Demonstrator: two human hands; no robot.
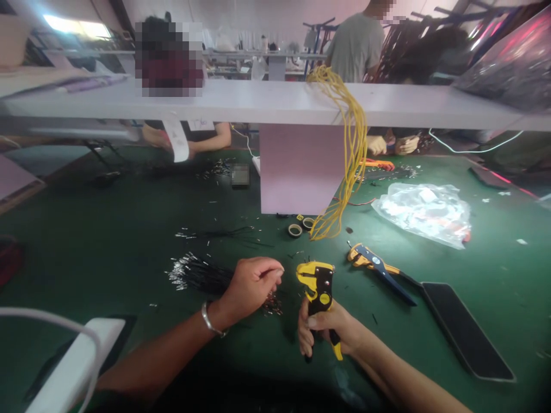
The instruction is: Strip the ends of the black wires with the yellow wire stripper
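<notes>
My right hand (329, 327) grips a yellow and black wire stripper (321, 284) by its handles, with the jaws upward. Just left of those jaws, my left hand (253, 287) is closed in a pinch; anything between its fingertips is too small to make out. Beneath and beside this hand lies a bundle of black wires (202, 274), silvery at the left end and coppery at the right. A few more black wires (224, 234) are spread behind the bundle. To the right rests a second wire stripper (374, 264), blue and orange, apart from both hands.
Yellow wires (355, 126) hang over a raised white shelf (241, 103) with a pale support panel (301, 166). Two tape rolls (295, 230), a clear plastic bag (424, 209), a dark flat phone-like slab (467, 330) and a white power strip (80, 364) lie around. Other people sit opposite.
</notes>
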